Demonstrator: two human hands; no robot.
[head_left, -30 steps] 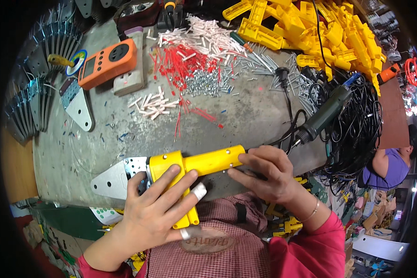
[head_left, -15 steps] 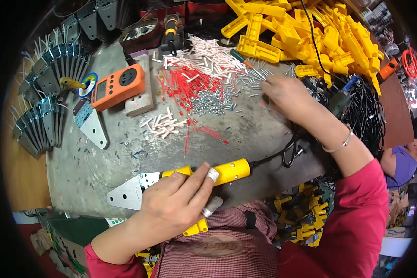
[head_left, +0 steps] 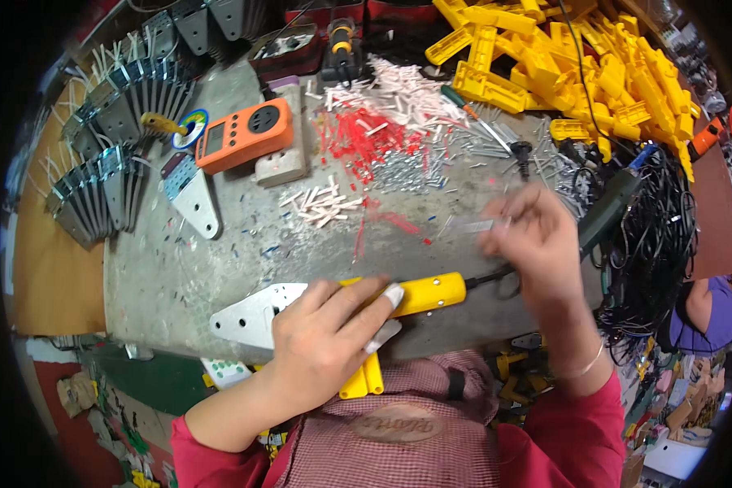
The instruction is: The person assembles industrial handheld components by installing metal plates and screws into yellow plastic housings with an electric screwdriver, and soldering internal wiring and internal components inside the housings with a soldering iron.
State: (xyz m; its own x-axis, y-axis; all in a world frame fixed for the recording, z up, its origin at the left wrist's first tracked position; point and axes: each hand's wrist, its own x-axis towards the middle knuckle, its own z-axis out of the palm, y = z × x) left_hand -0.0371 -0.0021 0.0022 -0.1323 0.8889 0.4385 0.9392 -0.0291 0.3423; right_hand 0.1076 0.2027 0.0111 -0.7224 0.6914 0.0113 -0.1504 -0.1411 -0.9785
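My left hand point(head_left: 325, 337) is wrapped round a yellow plastic handle point(head_left: 433, 294), pressing it near the table's front edge. White wrapping covers the tips of some fingers. From the handle's left end sticks a flat, tapered metal plate point(head_left: 248, 315) with holes; a black cord point(head_left: 488, 277) leaves its right end. Below the hand hangs another yellow plastic part point(head_left: 362, 381), partly covered by it. My right hand point(head_left: 537, 236) is closed in a pinch above the cord, smeared by motion. A thin silver piece point(head_left: 470, 224) shows at its fingertips, too blurred to name exactly.
Behind lie white tubes point(head_left: 407, 89), red-wired parts point(head_left: 362, 134), small screws point(head_left: 411, 171) and a screwdriver point(head_left: 472, 110). An orange meter point(head_left: 244, 137) stands left of them, beside rows of metal plates point(head_left: 106, 183). Yellow shells point(head_left: 561, 65) and black cords point(head_left: 647, 244) heap at the right.
My right hand has come from the long screws at the back toward the yellow handle, with a thin silver piece in its fingers. My left hand keeps its grip; the whole view has shifted.
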